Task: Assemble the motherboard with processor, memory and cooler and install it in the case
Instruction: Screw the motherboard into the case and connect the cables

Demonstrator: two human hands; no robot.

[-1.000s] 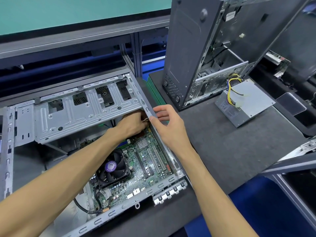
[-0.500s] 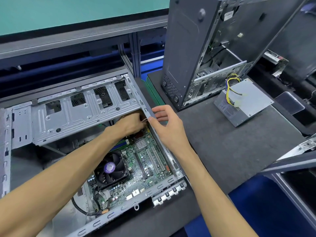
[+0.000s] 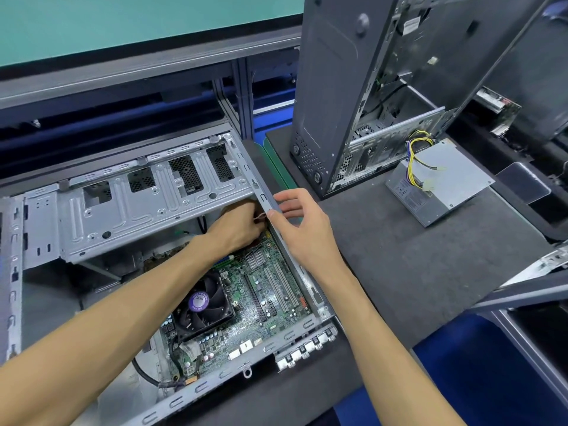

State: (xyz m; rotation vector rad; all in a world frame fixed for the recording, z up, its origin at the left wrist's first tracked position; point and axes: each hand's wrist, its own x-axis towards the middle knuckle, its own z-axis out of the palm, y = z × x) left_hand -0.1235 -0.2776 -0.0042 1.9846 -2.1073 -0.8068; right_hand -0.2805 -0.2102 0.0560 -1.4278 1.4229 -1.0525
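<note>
Two bare forearms, no sleeves in view. Left hand [image 3: 238,227] and right hand [image 3: 302,224] ungloved. No rings, no watch.

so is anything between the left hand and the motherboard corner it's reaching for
Yes: the drive cage overhangs that far corner of the motherboard, so the left hand works beneath its edge; its fingers are hidden there.
</note>
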